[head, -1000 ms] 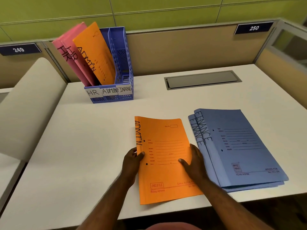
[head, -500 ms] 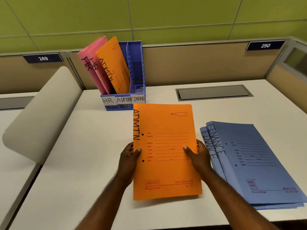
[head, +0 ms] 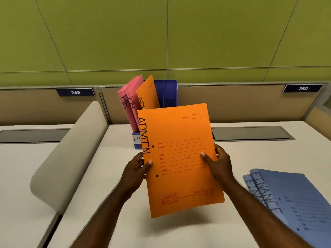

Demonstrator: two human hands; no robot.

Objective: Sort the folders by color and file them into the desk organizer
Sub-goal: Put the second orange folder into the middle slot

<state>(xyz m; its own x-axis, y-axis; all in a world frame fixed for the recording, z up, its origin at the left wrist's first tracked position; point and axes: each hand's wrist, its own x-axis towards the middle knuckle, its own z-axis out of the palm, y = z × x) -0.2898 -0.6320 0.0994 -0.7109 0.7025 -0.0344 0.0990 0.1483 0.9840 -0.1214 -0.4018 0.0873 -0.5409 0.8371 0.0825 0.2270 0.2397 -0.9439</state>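
An orange folder marked ADMIN (head: 180,140) is held up above the desk, in front of the blue desk organizer (head: 168,93). My left hand (head: 136,170) grips its left edge, thumb on the front. My right hand (head: 218,163) grips its right edge the same way. In the organizer stand two pink HR folders (head: 129,101) and another orange ADMIN folder (head: 147,92); its rightmost slot shows no folder. The organizer's lower part is hidden behind the held folder. Two blue FINANCE folders (head: 290,203) lie stacked on the desk at the lower right.
A beige chair back (head: 71,154) stands at the left of the white desk (head: 111,203). A grey cable hatch (head: 250,133) is set into the desk behind the right hand. A partition with plates 249 and 250 runs along the back.
Both hands have lifted the orange ADMIN folder off the desk and carried it up and forward, toward the organizer. The view has tilted upward.
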